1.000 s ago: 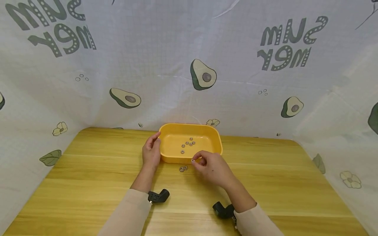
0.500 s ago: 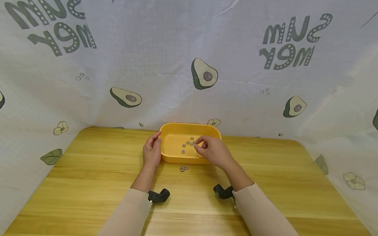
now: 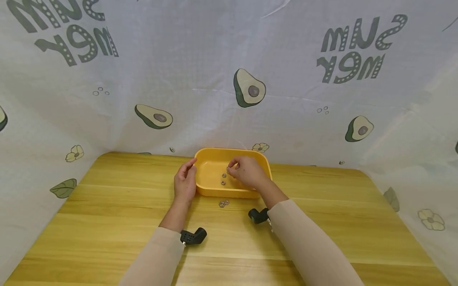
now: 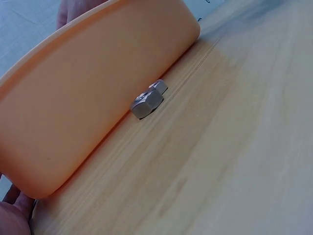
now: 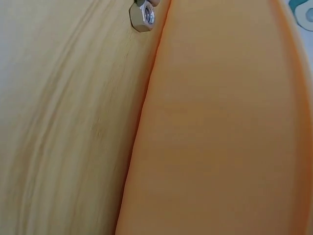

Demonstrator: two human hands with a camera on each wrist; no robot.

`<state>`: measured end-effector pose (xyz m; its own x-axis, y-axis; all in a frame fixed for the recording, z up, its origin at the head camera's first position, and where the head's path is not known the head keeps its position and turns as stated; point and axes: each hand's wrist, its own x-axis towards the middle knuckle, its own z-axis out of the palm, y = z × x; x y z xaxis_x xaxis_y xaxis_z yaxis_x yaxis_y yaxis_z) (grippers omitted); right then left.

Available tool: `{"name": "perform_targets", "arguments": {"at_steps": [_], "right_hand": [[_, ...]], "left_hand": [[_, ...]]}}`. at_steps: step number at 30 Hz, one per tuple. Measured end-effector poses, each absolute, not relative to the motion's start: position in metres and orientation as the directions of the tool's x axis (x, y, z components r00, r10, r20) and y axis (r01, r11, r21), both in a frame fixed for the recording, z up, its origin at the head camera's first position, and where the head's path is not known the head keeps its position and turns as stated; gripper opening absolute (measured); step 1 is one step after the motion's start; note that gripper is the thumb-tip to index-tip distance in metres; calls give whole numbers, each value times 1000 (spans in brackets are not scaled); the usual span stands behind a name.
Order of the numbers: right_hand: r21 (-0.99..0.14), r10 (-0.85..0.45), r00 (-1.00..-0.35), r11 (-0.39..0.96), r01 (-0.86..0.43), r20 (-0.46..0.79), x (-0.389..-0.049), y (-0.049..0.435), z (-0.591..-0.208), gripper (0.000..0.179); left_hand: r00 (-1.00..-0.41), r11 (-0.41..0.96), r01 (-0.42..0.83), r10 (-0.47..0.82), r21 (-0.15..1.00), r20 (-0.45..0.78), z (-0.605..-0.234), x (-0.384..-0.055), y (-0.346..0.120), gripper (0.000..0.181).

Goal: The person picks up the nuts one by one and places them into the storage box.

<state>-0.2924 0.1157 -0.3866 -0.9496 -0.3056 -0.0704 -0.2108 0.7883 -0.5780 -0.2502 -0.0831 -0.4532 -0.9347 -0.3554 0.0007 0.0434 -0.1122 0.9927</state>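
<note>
A yellow rectangular tray (image 3: 229, 193) stands at the back of the table. My left hand (image 3: 184, 184) rests against its left outer wall, thumb and fingers on the outside. Inside the tray, thumb and forefinger of my right hand (image 3: 247, 171) close on a small metal nut (image 3: 228, 169) near the tray floor. Two more nuts show to the left, the nearer nut (image 3: 223, 182) lying flat; the right hand hides others. On the table before the front wall, a larger hex nut (image 4: 145, 104) touches a smaller nut (image 4: 159, 86).
The wooden table (image 3: 118, 222) extends to both sides and toward me. Behind it hangs a white printed cloth (image 3: 200, 71), close to the tray's back wall. A black wrist camera (image 3: 193, 236) is on the left wrist, another black camera (image 3: 258, 215) on the right.
My right hand has carried a nut from the tray's front edge inward over the tray, then moved left and farther back, low among the nuts. My left hand has stayed at the tray's side.
</note>
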Motion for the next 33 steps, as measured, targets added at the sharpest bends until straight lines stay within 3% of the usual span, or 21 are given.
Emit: {"name": "perform_targets", "arguments": {"at_steps": [9, 33], "right_hand": [[-523, -260, -961, 834, -173, -96, -307, 100, -395, 15], [-567, -180, -979, 818, -94, -98, -311, 95, -404, 23]], "left_hand": [[-937, -109, 40, -350, 993, -1, -452, -252, -83, 35], [-927, -91, 37, -375, 995, 0, -454, -251, -83, 34]]}}
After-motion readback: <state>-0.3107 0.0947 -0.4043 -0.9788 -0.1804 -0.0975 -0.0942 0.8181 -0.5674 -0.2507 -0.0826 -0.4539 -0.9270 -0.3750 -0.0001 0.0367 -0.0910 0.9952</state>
